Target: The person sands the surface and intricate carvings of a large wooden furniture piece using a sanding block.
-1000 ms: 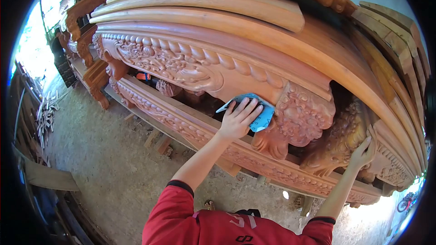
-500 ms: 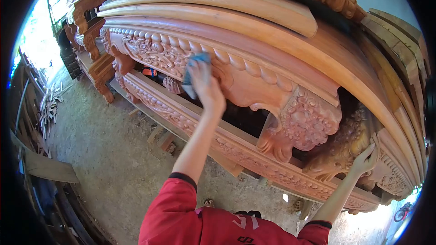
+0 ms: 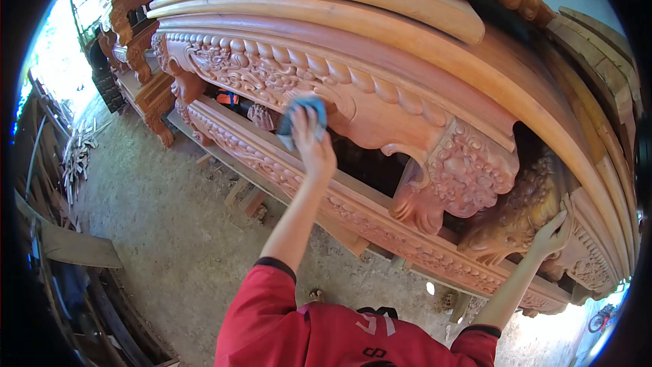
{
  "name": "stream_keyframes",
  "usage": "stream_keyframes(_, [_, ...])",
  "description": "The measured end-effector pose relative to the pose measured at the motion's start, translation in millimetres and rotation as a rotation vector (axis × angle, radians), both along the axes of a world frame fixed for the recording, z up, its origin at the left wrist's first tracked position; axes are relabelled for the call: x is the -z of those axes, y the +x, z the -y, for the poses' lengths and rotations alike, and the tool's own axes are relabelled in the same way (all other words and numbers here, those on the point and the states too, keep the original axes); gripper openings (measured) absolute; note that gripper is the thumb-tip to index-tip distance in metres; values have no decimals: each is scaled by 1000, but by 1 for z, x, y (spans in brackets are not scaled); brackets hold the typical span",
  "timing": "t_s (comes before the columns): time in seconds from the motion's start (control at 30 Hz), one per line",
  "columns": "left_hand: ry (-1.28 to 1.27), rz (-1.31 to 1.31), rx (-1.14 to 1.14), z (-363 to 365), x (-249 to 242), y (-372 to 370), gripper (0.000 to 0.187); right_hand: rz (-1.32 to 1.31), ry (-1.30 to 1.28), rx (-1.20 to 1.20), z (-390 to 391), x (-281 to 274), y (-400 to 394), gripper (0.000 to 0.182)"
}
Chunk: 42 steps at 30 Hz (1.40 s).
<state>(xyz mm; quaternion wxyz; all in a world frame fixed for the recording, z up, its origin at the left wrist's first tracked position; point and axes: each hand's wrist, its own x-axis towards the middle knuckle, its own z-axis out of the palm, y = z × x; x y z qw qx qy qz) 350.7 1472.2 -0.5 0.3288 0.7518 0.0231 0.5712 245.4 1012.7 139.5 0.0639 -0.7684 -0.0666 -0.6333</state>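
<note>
My left hand (image 3: 315, 148) is closed on a crumpled blue-grey cloth (image 3: 307, 113), its fingers blurred by motion. The cloth lies against the lower edge of a carved wooden apron (image 3: 272, 76) with a row of raised beads and scrollwork. Farther right, my right hand (image 3: 551, 234) grips the edge of a carved wooden end piece (image 3: 585, 255); some of its fingers are hidden. Between the hands stands a carved leg (image 3: 468, 170) with a rosette pattern. Below runs a carved base rail (image 3: 339, 209).
Long curved wooden boards (image 3: 326, 10) lie stacked on top. Another carved wooden piece (image 3: 144, 88) stands at the back left. Scrap wood (image 3: 78, 153) is heaped along the left side of the concrete floor (image 3: 170, 224). Wooden blocks (image 3: 250, 200) lie beneath the base rail.
My left hand has moved down with the cloth, from the scrollwork to the apron's lower edge. My right hand stays at the same end piece. The view has shifted slightly.
</note>
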Motion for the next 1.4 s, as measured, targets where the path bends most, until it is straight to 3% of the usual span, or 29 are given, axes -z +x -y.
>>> stream_keyframes(0.17, [219,-307,240,64,91,-56,52,14,3,27,9,4,1,23])
stream_keyframes(0.37, [415,-795,466,99,128,-73,46,22,49,17,4,6,0,23])
stream_keyframes(0.47, [472,-819,540,103,140,-69,46,26,160,111,9,10,1,24])
stream_keyframes(0.53, [428,-938,632,93,127,-65,45,24,170,-32,-4,3,-1,24])
stream_keyframes(0.67, [392,-883,223,34,139,-33,42,16,150,-12,-5,2,-1,25])
stream_keyframes(0.7, [395,-882,223,22,137,-30,42,23,137,7,-1,4,0,25])
stream_keyframes(0.77, [189,-975,69,7,132,-27,42,27,127,26,0,5,-1,25])
stream_keyframes(0.83, [175,-962,79,21,127,-37,43,29,119,-8,-2,2,0,24])
stream_keyframes(0.97, [493,-949,407,84,147,-85,46,46,106,-15,-3,2,1,23])
stream_keyframes(1.07, [448,-1009,540,84,145,-97,47,48,91,2,-1,0,0,22])
stream_keyframes(1.1, [455,-1011,544,79,147,-99,47,49,68,-4,-1,-1,0,22])
stream_keyframes(1.17, [333,-1115,291,49,157,-98,46,52,69,-5,0,1,0,22])
stream_keyframes(1.3, [218,-1227,174,-3,151,-128,46,58,7,-19,1,-4,-2,20])
stream_keyframes(1.33, [248,-1125,111,-6,153,-144,43,62,-8,-38,-3,-6,-4,20])
stream_keyframes(1.4, [255,-1247,199,-18,150,-169,40,45,-17,-74,-9,-9,-10,19])
